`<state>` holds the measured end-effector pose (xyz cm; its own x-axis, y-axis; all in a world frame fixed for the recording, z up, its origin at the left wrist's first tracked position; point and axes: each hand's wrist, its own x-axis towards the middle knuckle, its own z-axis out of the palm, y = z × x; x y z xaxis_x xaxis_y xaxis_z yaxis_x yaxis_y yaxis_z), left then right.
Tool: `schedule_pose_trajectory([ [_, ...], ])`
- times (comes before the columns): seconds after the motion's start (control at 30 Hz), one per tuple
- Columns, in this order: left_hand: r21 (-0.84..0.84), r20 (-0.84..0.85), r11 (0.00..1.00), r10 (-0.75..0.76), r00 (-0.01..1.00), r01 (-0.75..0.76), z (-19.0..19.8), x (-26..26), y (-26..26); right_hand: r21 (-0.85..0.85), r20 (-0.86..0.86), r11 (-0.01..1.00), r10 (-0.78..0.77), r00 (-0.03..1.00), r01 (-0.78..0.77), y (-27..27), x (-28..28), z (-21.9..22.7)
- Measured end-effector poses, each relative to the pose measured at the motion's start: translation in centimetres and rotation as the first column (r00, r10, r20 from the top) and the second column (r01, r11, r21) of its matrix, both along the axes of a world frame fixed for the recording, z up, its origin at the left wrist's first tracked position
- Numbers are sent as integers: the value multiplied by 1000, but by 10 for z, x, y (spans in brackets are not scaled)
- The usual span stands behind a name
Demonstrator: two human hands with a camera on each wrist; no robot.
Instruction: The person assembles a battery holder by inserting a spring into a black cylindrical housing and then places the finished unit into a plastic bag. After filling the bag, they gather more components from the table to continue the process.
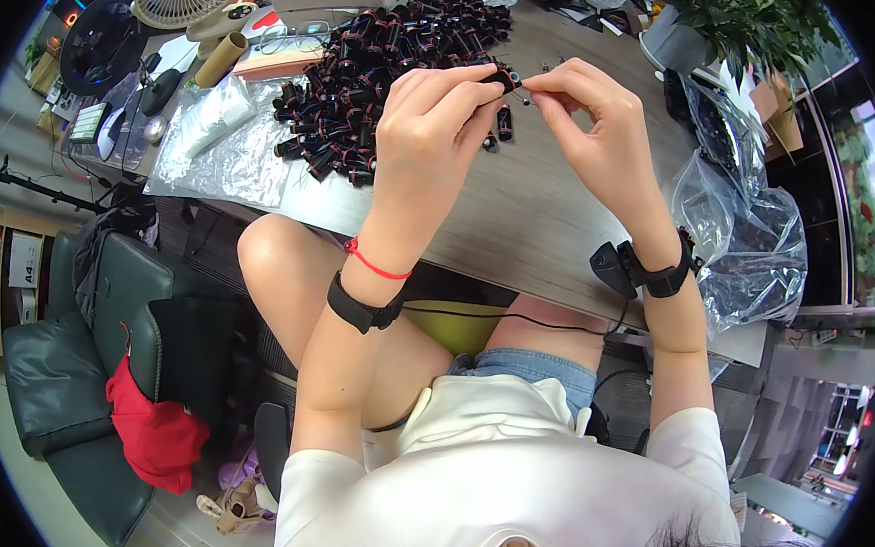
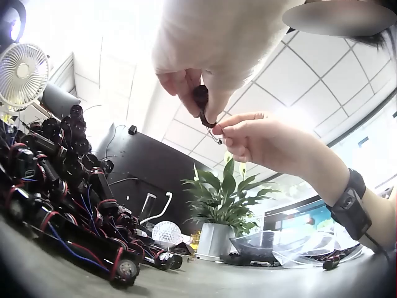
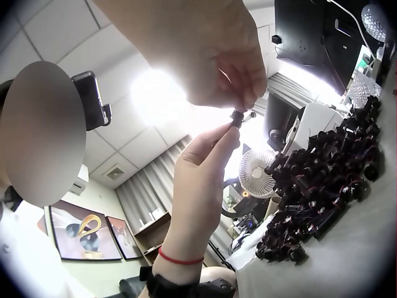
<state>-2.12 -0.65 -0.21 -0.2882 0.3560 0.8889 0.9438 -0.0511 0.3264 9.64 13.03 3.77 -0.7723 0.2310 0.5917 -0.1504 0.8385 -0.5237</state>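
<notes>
Both hands meet just above the centre of the head view, over the grey wooden tabletop [image 1: 514, 219]. The left hand [image 1: 438, 113] has thumb and forefinger curled round a small black cylindrical part with thin wire leads [image 1: 506, 77], pinching its body. The right hand [image 1: 588, 114] pinches something very fine at the part's free end, seemingly a lead or pin, though it is too small to tell for certain; its other fingers are loosely curled.

In the left wrist view the small black cylindrical part [image 2: 201, 99] sits near the upper centre of the frame, dark and rounded, with a thin curved wire trailing from its lower end towards the right hand's fingertips [image 2: 222, 129]. In the right wrist view it [image 3: 236, 117] shows at centre right, between the two hands.

Judging by its size, the piece is probably very light and its body rigid, so a two-finger pinch on the barrel seems the sensible hold. The leads look thin and likely bend or snap easily, so they call for gentle pulling rather than force. Its smooth casing could be slippery.

Above the hands in the head view lies a large heap of similar black cylinders with red and blue wires [image 1: 375, 67], with clear plastic bags [image 1: 219, 146] at upper left and another clear bag [image 1: 746, 235] at the right.
</notes>
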Motion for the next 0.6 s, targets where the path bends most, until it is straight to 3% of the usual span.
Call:
schedule_pose_trajectory([
  [0.23, -3, -58, 1000, 6, 998, -6, -1, -1, 1, 4, 0, 1000, -5, 1000, 5, 1, 0, -1],
  [0.33, -8, -25, 1000, -4, 1000, 3, 0, 0, 1, -120, -71, 993, -22, 997, 14, -5, -2, -1],
  [0.6, 2, -14, 1000, -10, 1000, 10, 1, -1, 1, -27, -51, 1000, -2, 999, 0, 1, 0, -1],
])
